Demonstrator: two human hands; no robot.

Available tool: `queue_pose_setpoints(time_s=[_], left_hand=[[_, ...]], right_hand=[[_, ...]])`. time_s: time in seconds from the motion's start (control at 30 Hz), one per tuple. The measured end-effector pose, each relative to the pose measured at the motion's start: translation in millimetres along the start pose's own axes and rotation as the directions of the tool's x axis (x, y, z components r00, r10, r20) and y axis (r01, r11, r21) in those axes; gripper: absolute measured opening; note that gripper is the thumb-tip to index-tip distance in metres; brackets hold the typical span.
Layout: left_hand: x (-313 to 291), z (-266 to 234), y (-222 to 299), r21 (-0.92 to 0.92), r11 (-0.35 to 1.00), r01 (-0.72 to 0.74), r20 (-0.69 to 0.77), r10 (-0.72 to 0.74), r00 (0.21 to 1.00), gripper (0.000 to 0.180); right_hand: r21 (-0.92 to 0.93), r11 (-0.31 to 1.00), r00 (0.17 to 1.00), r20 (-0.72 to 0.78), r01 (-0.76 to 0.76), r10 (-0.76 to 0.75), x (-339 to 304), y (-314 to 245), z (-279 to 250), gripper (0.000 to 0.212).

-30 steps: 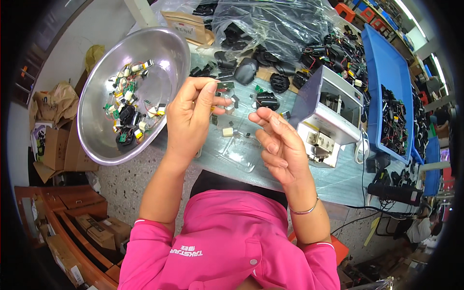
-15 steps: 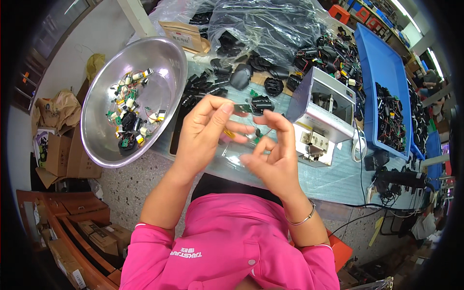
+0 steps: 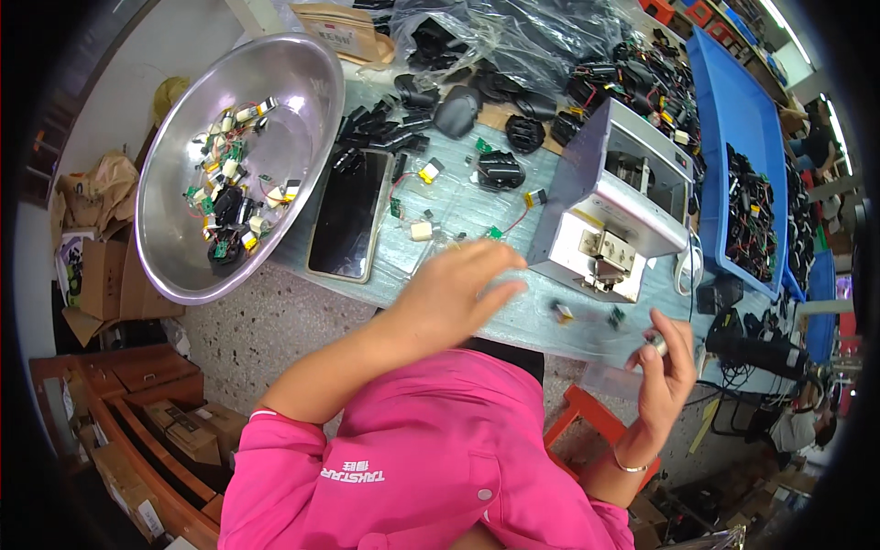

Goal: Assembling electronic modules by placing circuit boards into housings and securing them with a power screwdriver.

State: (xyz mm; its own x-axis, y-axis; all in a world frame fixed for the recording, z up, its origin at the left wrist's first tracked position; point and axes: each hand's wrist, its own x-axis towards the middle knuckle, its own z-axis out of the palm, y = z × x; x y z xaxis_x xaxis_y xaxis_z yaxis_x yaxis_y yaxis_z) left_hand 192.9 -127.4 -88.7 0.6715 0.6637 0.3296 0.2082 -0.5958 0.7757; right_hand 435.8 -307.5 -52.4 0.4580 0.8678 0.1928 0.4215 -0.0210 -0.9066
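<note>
Nearest, by the front edge of the table (image 3: pixel 587 341): right hand (image 3: pixel 667 367), closed with thumb and fingers on a small silvery piece (image 3: pixel 656 345). Too blurred to identify; probably hard, light and smooth, so apt to slip. Best pinched across opposite sides.

Just left of that hand, a blurred yellowish pack (image 3: pixel 562 313) and a blurred green piece (image 3: pixel 616 318); cannot tell whether resting or in the air, nor whether joined. Left hand (image 3: pixel 458 289) at centre, thumb and fingers apart, seemingly empty, though hidden on the palm side.

Farther in, on the table: a cream block (image 3: pixel 421 230), apparently stiff; a green board (image 3: pixel 495 233) on a thin red wire to a black-and-yellow pack (image 3: pixel 535 197); and a white-and-yellow pack (image 3: pixel 431 170), also wired. Likely very light, limp in the wires, fragile at the joints, easily dented. Hold by board edges or pack sides, never by the wires.

Beyond, to the right, a grey metal machine (image 3: pixel 642 225); at the back, a rounded black shell (image 3: pixel 456 112).
</note>
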Motion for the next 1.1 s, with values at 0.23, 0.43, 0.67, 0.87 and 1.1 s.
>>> queue_pose_setpoints(time_s=[0.23,0.43,0.67,0.87,1.1], left_hand=[[50,-66,-59,0.566,0.798,0.207,-0.271,-0.058,0.961,0.035],[92,-57,-81,0.651,0.751,0.105,-0.211,0.047,0.976,0.041],[133,-45,-99,0.778,0.620,0.105,-0.075,-0.075,0.994,0.057],[102,-56,-65,0.309,0.948,0.069,-0.232,0.005,0.973,0.066],[8,-23,-4,-0.935,0.100,0.340,0.276,-0.398,0.875,0.068]], right_hand=[[0.239,0.971,0.984,-0.170,-0.017,0.059,-10,32,-22,0.029],[0.581,0.805,0.955,-0.154,-0.122,0.255,1,47,-10,0.030],[0.574,0.819,0.983,-0.154,0.011,0.096,3,54,3,0.037],[0.421,0.907,0.998,-0.056,0.012,0.012,-1,55,-6,0.033],[0.154,0.982,0.985,0.147,-0.107,0.085,0,18,14,0.024]])
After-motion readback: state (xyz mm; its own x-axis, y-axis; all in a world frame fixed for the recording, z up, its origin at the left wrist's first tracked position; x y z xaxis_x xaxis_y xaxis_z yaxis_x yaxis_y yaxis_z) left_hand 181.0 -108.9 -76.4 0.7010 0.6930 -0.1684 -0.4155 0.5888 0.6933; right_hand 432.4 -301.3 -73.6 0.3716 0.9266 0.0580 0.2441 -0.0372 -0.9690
